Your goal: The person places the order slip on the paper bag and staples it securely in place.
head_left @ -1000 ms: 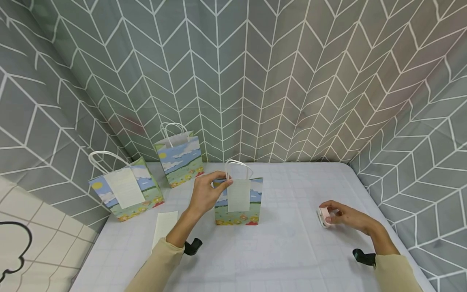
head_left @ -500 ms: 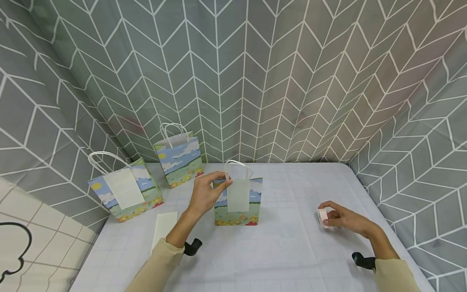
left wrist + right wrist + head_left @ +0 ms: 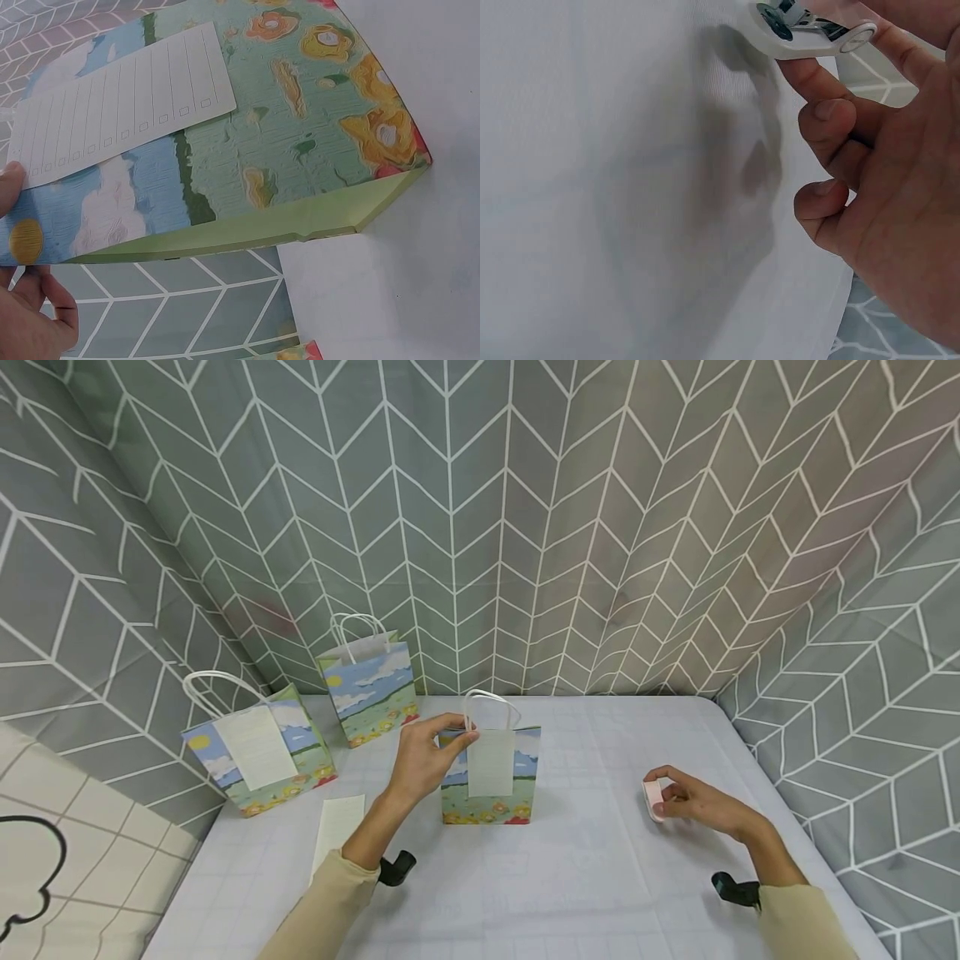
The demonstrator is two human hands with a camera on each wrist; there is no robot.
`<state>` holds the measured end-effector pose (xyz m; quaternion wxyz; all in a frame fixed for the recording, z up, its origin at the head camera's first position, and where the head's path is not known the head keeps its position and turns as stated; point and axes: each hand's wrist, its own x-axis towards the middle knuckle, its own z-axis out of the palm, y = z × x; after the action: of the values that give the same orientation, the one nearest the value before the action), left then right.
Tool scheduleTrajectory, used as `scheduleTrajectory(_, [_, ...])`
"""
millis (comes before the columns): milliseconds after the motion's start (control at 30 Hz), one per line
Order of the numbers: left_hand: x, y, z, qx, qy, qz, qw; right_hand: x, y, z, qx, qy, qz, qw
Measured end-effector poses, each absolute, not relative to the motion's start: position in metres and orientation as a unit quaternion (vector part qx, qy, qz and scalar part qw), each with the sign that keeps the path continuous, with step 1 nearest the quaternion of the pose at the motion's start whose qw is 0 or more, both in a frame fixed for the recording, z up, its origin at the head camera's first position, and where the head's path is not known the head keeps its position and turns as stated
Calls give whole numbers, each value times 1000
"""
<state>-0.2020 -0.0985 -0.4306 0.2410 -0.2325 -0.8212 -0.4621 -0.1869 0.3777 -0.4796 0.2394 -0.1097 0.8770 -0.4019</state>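
Observation:
A paper gift bag (image 3: 490,810) printed with sky and flowers stands upright mid-table, its white handle loop raised. A white lined card (image 3: 491,764) lies flat against its front; the left wrist view shows small checkboxes on this card. My left hand (image 3: 427,756) pinches the bag's upper left edge together with the card's top, thumb in front and fingers behind. On the right, my right hand (image 3: 697,802) holds a small pink-and-white stapler (image 3: 653,798) between thumb and fingers, just above the tabletop. In the right wrist view the stapler (image 3: 810,37) shows metal parts and is partly cut off.
Two similar bags stand at the left: one (image 3: 311,739) with a white card on its front, another (image 3: 371,685) farther back. A loose white card (image 3: 337,827) lies beside my left forearm. Patterned grey curtains (image 3: 525,527) surround the white-covered table (image 3: 585,877).
My right hand has lifted the stapler slightly and moved it a little to the left. My left hand and the bag have stayed in place.

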Motion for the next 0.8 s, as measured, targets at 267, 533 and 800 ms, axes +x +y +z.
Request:
scheduleTrajectory(267, [-202, -98, -431, -236, -817, -466, 244, -201, 342, -472, -135, 881, -404, 208])
scheduleTrajectory(533, [-202, -99, -430, -234, -819, -464, 243, -217, 286, -452, -178, 887, -411, 113])
scheduleTrajectory(800, [-202, -99, -432, -237, -818, -463, 247, -235, 235, -425, -191, 884, -426, 27])
